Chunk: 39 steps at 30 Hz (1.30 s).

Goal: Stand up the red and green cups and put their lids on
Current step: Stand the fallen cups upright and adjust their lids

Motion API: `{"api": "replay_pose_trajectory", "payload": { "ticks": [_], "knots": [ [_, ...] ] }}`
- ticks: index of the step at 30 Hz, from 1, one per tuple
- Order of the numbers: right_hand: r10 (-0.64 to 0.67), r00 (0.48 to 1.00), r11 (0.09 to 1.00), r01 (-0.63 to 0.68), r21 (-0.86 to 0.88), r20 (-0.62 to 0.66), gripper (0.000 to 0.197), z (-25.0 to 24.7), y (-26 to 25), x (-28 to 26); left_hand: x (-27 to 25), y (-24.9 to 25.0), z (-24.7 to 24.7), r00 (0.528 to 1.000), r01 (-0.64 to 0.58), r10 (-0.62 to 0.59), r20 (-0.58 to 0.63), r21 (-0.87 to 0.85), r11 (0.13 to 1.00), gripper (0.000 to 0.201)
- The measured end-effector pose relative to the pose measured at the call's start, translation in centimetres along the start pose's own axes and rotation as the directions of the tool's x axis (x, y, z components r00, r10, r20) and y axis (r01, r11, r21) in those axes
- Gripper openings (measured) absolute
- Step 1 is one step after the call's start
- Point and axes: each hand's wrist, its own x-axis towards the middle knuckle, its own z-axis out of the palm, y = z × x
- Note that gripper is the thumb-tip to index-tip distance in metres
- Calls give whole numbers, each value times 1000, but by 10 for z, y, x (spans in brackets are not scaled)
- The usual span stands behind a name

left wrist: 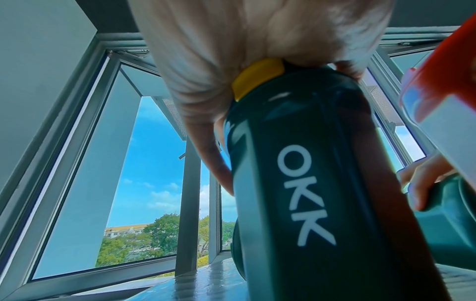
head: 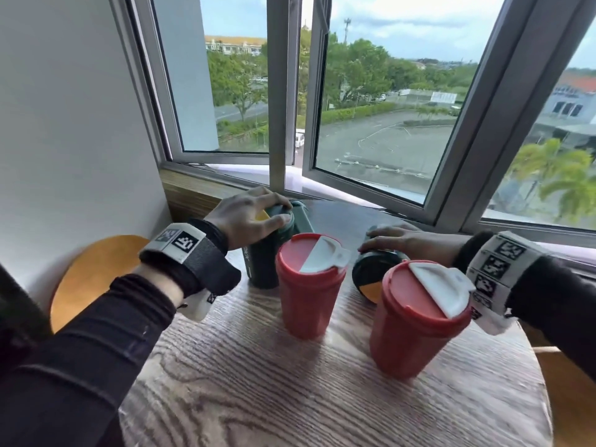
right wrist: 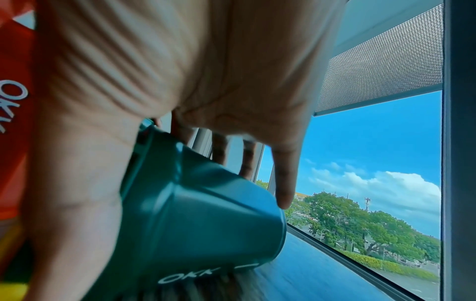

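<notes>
Two red cups stand upright on the wooden tabletop (head: pixel 290 382), and each has its red and white lid on. One red cup (head: pixel 306 295) is in the centre of the head picture; the other red cup (head: pixel 416 327) is to the lower right of it, well apart.

Behind the centre red cup, a little to the left, stands the upright green cup (head: pixel 263 266) with white letters "OKK" on its side. The left hand (head: pixel 245 217) is over its top. The grip of this hand is clamped on the green lid (head: pixel 283 217), with fingers and thumb curled around the rim. A yellow part (left wrist: pixel 257 76) of the lid shows under the palm in the left wrist picture.

Between the two red cups, further back, a second green cup (head: pixel 374 272) lies on its side. Its lidded end, dark green with a yellow part, faces the camera. The right hand (head: pixel 406 240) lies on top of this cup. In the right wrist picture the thumb and the fingers (right wrist: pixel 283 183) are curled around the body of the cup (right wrist: pixel 201 220), so the grip holds it. The cup is tilted, and I cannot tell whether it touches the tabletop.

An open window (head: pixel 371 124) fills the upper part of the head picture, and a round yellow stool (head: pixel 93 275) is at the left edge.
</notes>
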Motion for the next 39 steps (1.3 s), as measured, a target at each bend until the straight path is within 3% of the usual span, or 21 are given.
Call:
{"api": "replay_pose_trajectory", "payload": {
  "ticks": [6, 8, 11, 15, 18, 25, 29, 33, 39],
  "knots": [
    [24, 998, 999, -22, 42, -54, 55, -3, -5, -2, 1, -3, 1, 1000, -22, 22, -6, 4, 1000, 70],
    [20, 994, 992, -6, 127, -110, 66, -6, -5, -4, 1, -3, 2, 1000, -19, 19, -11, 6, 1000, 64],
    [71, 977, 969, -19, 247, -202, 83, -13, -7, -11, 1, -4, 2, 999, -34, 34, -16, 0, 999, 73],
    [188, 945, 911, -66, 407, -268, 90, -20, -5, -15, 2, -4, 2, 999, -45, 45, -16, 2, 999, 71],
    [284, 921, 855, -118, 505, -267, 104, -22, 2, -18, 2, -4, 2, 999, -43, 43, -12, 11, 999, 64],
    [481, 864, 675, -256, 692, -150, 118, -26, 13, -26, 3, -8, 3, 998, -66, 66, -16, 1, 998, 76],
    [539, 834, 611, -289, 737, -120, 140, -26, 21, -30, 3, -10, 3, 997, -69, 69, -27, -3, 998, 76],
    [578, 811, 594, -339, 729, -94, 129, -24, 24, -36, 3, -9, 3, 996, -81, 81, -24, -7, 997, 77],
    [624, 778, 566, -379, 732, -79, 129, -13, 33, -41, 4, -9, 3, 996, -83, 83, -19, -8, 997, 78]
  ]
}}
